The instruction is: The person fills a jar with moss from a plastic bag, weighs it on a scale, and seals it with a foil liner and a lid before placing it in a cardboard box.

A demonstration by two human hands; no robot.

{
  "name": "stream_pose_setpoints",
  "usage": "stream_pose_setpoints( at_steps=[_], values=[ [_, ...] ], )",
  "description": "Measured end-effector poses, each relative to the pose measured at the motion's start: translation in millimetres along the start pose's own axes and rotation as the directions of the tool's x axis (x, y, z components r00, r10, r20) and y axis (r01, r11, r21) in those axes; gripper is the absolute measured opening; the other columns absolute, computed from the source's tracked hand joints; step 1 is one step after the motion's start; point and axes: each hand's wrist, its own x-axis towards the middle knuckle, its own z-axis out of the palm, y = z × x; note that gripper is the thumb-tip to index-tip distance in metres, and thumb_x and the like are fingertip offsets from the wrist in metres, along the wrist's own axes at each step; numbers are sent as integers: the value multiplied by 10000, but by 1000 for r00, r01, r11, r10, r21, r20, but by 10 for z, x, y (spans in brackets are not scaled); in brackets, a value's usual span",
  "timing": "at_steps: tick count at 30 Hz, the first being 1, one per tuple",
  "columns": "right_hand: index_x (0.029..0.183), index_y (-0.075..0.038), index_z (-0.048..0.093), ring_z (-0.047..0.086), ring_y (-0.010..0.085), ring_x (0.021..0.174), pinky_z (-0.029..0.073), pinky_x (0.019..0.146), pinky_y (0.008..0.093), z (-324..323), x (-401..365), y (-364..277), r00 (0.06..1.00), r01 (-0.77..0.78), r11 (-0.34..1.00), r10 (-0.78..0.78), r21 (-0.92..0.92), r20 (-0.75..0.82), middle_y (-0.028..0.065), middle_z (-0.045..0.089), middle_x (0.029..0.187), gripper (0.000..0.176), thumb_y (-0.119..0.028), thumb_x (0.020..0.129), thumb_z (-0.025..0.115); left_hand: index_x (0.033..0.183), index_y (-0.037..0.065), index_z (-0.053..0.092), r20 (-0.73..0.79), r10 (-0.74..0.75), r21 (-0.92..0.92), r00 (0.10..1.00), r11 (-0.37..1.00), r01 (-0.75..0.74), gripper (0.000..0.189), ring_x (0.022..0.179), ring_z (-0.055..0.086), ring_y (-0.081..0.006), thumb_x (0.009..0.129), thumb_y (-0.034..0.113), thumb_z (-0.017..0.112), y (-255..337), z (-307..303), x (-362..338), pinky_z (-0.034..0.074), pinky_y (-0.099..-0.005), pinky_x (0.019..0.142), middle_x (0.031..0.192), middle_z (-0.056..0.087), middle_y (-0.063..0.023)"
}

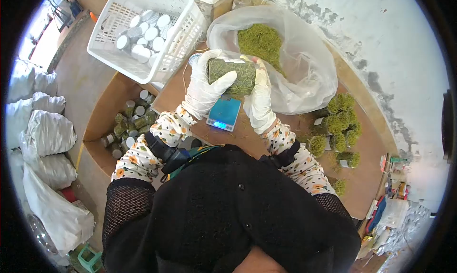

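A clear jar (232, 77) packed with dried green herb lies sideways between my two gloved hands, above the table. My left hand (204, 87) wraps round its left part, with the thumb across the front. My right hand (260, 94) grips the jar's right end, its fingers partly hidden behind it. A white label shows along the upper side. Just left of my left fingers is a whitish round lid (194, 59), partly covered by the glove. Below the jar, a small blue-topped digital scale (224, 114) sits on the table with its display lit.
A large plastic bag (309, 85) of loose green herb (261, 43) stands behind my hands. At left are a white basket (107, 51) of lids and a cardboard box (102, 113) of filled jars. Several herb-topped jars (335, 123) stand on the right of the table (285, 130).
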Motion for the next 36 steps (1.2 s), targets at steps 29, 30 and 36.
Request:
stream_pose_setpoints(
  at_steps=[29,30,36],
  values=[
    [1237,-48,624,542,326,1223,401,1066,393,122,-133,823,880,239,549,226,-801,417,164,615,1279,356,-245,943,581,1342,67,466,-277,-525,-270,804,846,460,521,1134,519,-211,915,266,689,-110,-1155,-796,441,-354,989,1262,519,-86],
    [1255,-55,613,548,309,1212,406,1056,385,0,-165,775,882,268,515,210,-814,423,160,615,1277,353,-226,948,577,1329,20,483,-343,-414,-124,843,910,397,530,1148,524,-227,882,180,718,-188,-1409,-858,443,-371,998,1273,527,-112],
    [1249,-40,603,600,256,1120,450,994,341,-780,-575,-386,919,392,64,-81,-918,386,114,637,1243,328,-106,928,600,1311,-6,547,-276,50,928,960,272,253,595,1160,544,-346,789,172,772,-757,-2916,-1142,426,-419,1031,1288,547,-223]
  ],
)
